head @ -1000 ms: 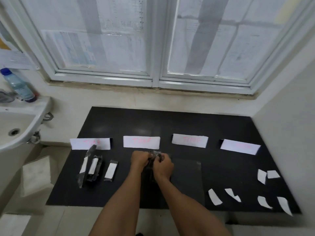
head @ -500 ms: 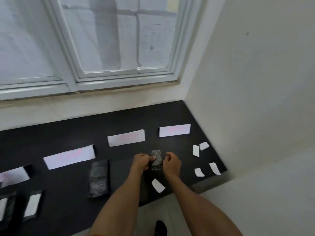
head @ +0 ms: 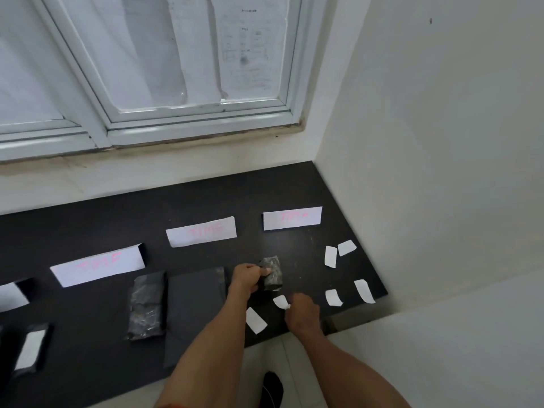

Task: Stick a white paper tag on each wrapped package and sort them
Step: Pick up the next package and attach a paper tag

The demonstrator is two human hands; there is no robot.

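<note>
While the left hand point(head: 248, 276) gripped the package point(head: 272, 273), with the thumb laid across its left face, the right hand point(head: 303, 312) pinched the right end of a tag point(head: 280, 301) lying on the counter point(head: 294, 187). The hands were apart, with the right hand nearer and further right. The package sat on the near side of the right label point(head: 291, 218). Whether it touched the counter could not be told.

A loose tag point(head: 255, 320) lay near the counter's near edge, between the two forearms. Four spare tags point(head: 331, 256) lay in two pairs at the right end, well apart from the package.

The middle label point(head: 201, 231) and the left label point(head: 98, 265) lay in a row with the right label. On the near side of the left label lay a second package point(head: 146, 304), with a dark sheet point(head: 194, 307) just beside it on the right. At the far left, a third package point(head: 31, 348) carried a white tag on its top face.
</note>
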